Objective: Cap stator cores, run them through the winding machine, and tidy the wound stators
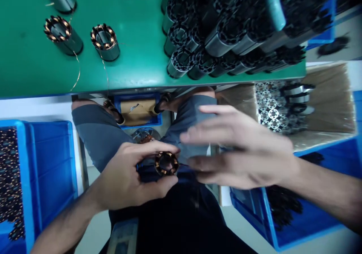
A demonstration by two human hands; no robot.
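My left hand (pixel 141 174) grips a motor stator (pixel 166 164) over my lap, thumb and fingers on opposite sides of it. The stator's round end, ringed with copper windings, faces up at me. To its right my right hand (pixel 240 148) hovers with fingers stretched out and apart, blurred by motion, holding nothing that I can see. On the green table, copper-wound stators with loose wire ends stand at the left, among them one stator (pixel 105 42) near the front edge.
Many stators with black ends (pixel 181 63) stand packed on the green table (pixel 135 65). A lined box (pixel 328 106) of bare metal cores is at right, above a blue crate (pixel 311 216). Another blue crate (pixel 48 171) at left holds wound parts. A blue tray (pixel 135 123) lies under the table.
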